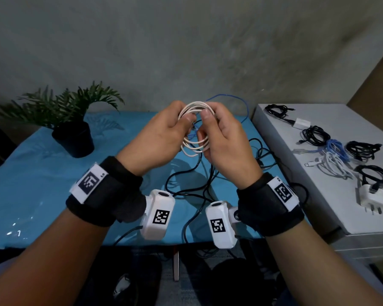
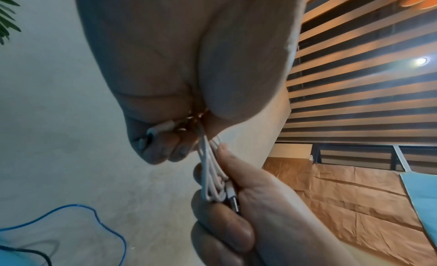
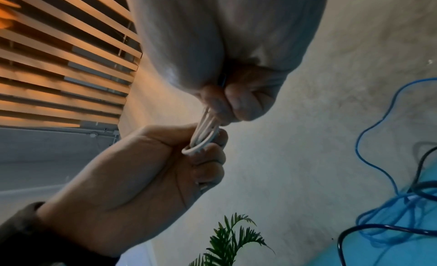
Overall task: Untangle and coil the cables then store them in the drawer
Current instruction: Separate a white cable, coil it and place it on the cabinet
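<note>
A coiled white cable (image 1: 195, 131) is gripped on opposite sides by the left hand (image 1: 157, 140) and right hand (image 1: 223, 142), above tangled cables (image 1: 199, 180) on the worktop (image 1: 42, 184).

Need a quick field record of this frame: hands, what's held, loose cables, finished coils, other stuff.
left hand: grips the left side of the white cable coil
right hand: grips the coil's right side
coil state: several loops, held in the air above the blue table
loose cables: black cables and a blue cable, uncoiled on the table
finished coils: several bundled cables on top of the white cabinet
other: potted plant at the table's far left
drawer: cannot tell if it is open
</note>
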Motion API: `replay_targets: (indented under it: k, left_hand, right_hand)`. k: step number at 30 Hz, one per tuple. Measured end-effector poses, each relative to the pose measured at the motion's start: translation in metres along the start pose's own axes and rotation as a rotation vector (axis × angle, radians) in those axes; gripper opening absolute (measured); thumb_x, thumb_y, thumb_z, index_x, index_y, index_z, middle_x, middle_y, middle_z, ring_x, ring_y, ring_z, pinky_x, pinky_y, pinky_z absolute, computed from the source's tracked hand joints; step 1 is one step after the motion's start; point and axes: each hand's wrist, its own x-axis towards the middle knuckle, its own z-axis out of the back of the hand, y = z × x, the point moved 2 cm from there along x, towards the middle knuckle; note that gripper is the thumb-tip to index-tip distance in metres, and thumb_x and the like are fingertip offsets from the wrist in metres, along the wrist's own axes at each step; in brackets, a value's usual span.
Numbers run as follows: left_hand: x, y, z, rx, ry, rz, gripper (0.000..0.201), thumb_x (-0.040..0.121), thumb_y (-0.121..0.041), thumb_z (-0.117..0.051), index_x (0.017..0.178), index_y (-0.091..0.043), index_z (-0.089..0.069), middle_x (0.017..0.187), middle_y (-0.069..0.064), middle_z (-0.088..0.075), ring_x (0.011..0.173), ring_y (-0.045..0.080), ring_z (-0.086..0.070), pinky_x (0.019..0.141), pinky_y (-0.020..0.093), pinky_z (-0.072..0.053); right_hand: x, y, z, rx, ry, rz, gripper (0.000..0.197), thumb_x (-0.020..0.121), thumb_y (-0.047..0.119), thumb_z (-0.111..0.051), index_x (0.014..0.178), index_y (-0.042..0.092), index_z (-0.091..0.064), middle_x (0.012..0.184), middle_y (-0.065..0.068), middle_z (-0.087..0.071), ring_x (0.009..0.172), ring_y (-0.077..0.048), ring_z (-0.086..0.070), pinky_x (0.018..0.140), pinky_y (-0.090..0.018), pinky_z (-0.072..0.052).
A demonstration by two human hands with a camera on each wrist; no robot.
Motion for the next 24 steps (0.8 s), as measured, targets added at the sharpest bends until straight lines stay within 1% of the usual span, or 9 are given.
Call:
replay_targets:
  k: [3,6,10,12,14,17,20,22,24]
  left_hand:
    - [0.001,-0.003,0.003,-0.024,0.025,0.031,0.022,0.102,-0.031,-0.053,0.084,-0.020,-0.056,0.062,-0.011,-0.050,0.053,0.010,-0.043,0.056,0.032,-0.036]
    - [0.001,-0.007,0.010,-0.038,0.008,0.070,0.037,0.097,-0.042,-0.055,0.092,-0.007,-0.063,0.066,0.002,-0.055,0.056,0.015,-0.048,0.057,0.032,-0.039]
    - [0.002,-0.008,0.021,-0.134,-0.080,0.096,0.009,0.100,-0.013,-0.059,0.098,-0.007,-0.065,0.069,0.007,-0.060,0.056,0.011,-0.058,0.055,0.024,-0.049]
    - [0.000,-0.009,0.020,-0.261,-0.016,0.125,0.005,0.097,-0.004,-0.061,0.098,-0.005,-0.065,0.073,0.009,-0.066,0.063,0.015,-0.066,0.064,0.027,-0.058]
    - [-0.003,-0.012,0.016,-0.395,0.043,0.157,0.003,0.093,-0.004,-0.065,0.095,-0.006,-0.066,0.075,0.007,-0.069,0.069,0.017,-0.068,0.070,0.028,-0.059]
    - [-0.002,-0.010,0.012,-0.265,-0.028,0.101,0.008,0.088,-0.010,-0.074,0.092,-0.013,-0.068,0.077,0.000,-0.066,0.068,0.009,-0.058,0.066,0.020,-0.049]
    - [0.000,-0.004,0.010,-0.148,-0.105,0.039,0.022,0.087,-0.018,-0.079,0.105,-0.019,-0.067,0.093,-0.003,-0.062,0.075,0.013,-0.053,0.073,0.022,-0.048]
    - [0.001,-0.001,0.009,-0.152,-0.068,0.068,0.030,0.091,-0.023,-0.075,0.118,-0.018,-0.063,0.103,0.002,-0.068,0.082,0.013,-0.062,0.077,0.021,-0.052]
    - [0.000,0.000,0.004,-0.158,0.025,0.097,0.025,0.096,-0.025,-0.067,0.117,-0.011,-0.065,0.096,0.004,-0.074,0.083,0.011,-0.067,0.077,0.024,-0.053]
  right_hand:
    - [0.001,0.003,0.006,-0.071,-0.030,0.054,0.022,0.108,0.023,-0.044,0.116,0.018,-0.064,0.062,0.005,-0.052,0.053,-0.009,-0.049,0.054,-0.026,-0.037]
    - [0.002,0.003,0.015,-0.229,-0.067,0.122,0.023,0.108,0.023,-0.046,0.120,0.018,-0.065,0.062,0.005,-0.053,0.054,-0.010,-0.049,0.055,-0.028,-0.039]
    - [0.002,-0.003,0.022,-0.414,-0.098,0.141,0.027,0.107,0.029,-0.045,0.124,0.021,-0.065,0.062,0.008,-0.051,0.057,-0.014,-0.053,0.058,-0.041,-0.047]
    - [0.003,-0.005,0.022,-0.447,-0.110,0.139,0.028,0.106,0.029,-0.044,0.124,0.021,-0.064,0.062,0.009,-0.051,0.058,-0.015,-0.053,0.060,-0.043,-0.048]
    - [0.004,-0.004,0.022,-0.453,-0.120,0.133,0.028,0.106,0.028,-0.044,0.123,0.020,-0.065,0.065,0.008,-0.054,0.061,-0.017,-0.056,0.061,-0.044,-0.049]
    - [0.003,-0.002,0.022,-0.399,-0.111,0.107,0.026,0.107,0.027,-0.044,0.121,0.020,-0.065,0.065,0.007,-0.056,0.061,-0.014,-0.056,0.061,-0.040,-0.048]
    - [0.004,0.000,0.023,-0.251,-0.093,0.052,0.026,0.108,0.025,-0.044,0.119,0.019,-0.066,0.064,0.006,-0.055,0.058,-0.006,-0.053,0.057,-0.026,-0.041]
    - [0.005,0.002,0.024,-0.192,-0.092,0.037,0.025,0.108,0.022,-0.044,0.119,0.017,-0.066,0.064,0.007,-0.055,0.058,-0.003,-0.053,0.058,-0.018,-0.038]
    - [0.005,0.002,0.025,-0.162,-0.071,0.033,0.025,0.108,0.022,-0.044,0.118,0.017,-0.066,0.064,0.008,-0.054,0.057,-0.002,-0.052,0.058,-0.018,-0.038]
